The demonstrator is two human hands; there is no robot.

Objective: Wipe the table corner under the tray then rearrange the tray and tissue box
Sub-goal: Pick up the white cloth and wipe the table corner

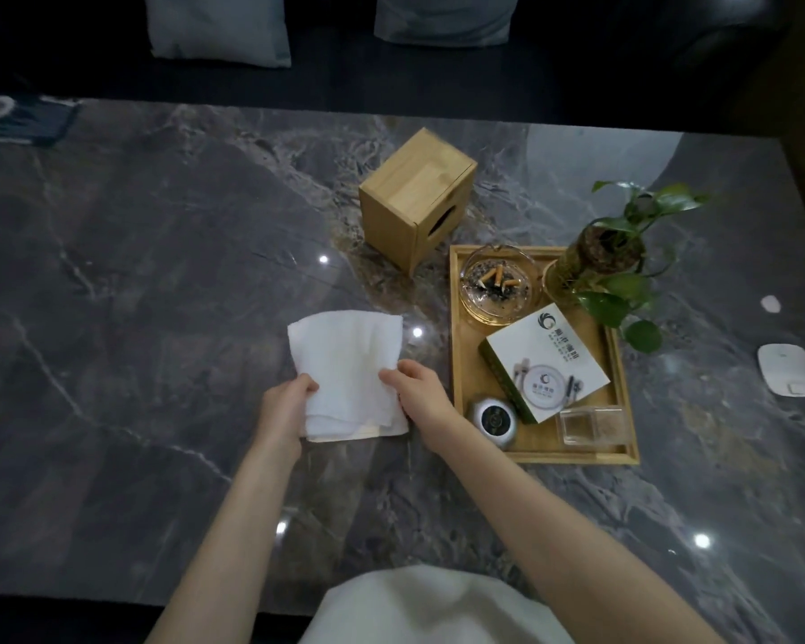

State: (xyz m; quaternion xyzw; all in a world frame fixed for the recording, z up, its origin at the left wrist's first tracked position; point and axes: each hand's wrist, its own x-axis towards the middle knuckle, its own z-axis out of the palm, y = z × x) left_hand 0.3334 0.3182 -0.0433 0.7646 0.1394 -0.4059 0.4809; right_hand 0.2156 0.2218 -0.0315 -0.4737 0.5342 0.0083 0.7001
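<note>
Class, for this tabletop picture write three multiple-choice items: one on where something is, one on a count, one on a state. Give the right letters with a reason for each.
1. Where is the wooden tissue box?
A. on the table behind the tray
B. inside the tray
C. under the cloth

2. How many cigarette butts lie in the glass ashtray?
A. none
B. three
C. ten

3. What are the hands doing?
A. lifting the tray
B. both holding the white cloth
C. resting apart on the bare table

Answers:
1 A, the box stands on the marble table beyond the far left corner of the wooden tray.
2 B, three orange-tipped butts show among the ash.
3 B, the left hand and right hand grip the near edge of the folded white cloth.
</note>
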